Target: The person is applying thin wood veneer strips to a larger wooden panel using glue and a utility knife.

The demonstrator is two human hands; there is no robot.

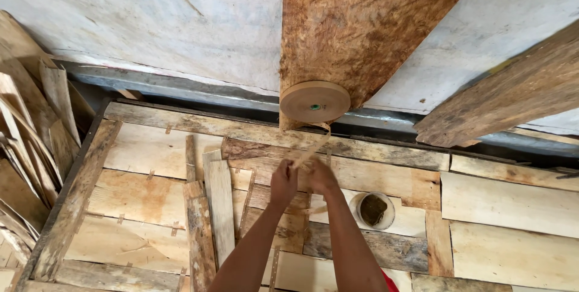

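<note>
- Your forearms rise from the bottom edge and meet at mid-frame; left hand (pixel 283 182) and right hand (pixel 321 177) sit almost touching over the veneer sheets (pixel 151 198).
- Both hands pinch a thin tan tape (pixel 313 146); fingers are pressed together on it, though the exact fingertip grip is too small to make out; a loose loop of the strip shows below the right wrist.
- From your fingers the tape runs up and slightly right to the roll (pixel 315 101); its long axis follows that same line, away from you; the right hand is the nearer to the roll.
- That roll is a flat tan disc with a small dark core, resting against a rough brown plank (pixel 356 20) that leans on the pale wall (pixel 151 20).
- Pale veneer pieces lie patched edge to edge, with short tape tabs across the seams; darker, weathered strips (pixel 199 231) lie over them.
- Just right of your right forearm stands a small round tub (pixel 374 210) with dark contents.
- Curled veneer scraps (pixel 30 141) pile at the far left; a second rough board (pixel 512 96) slants in at right.
</note>
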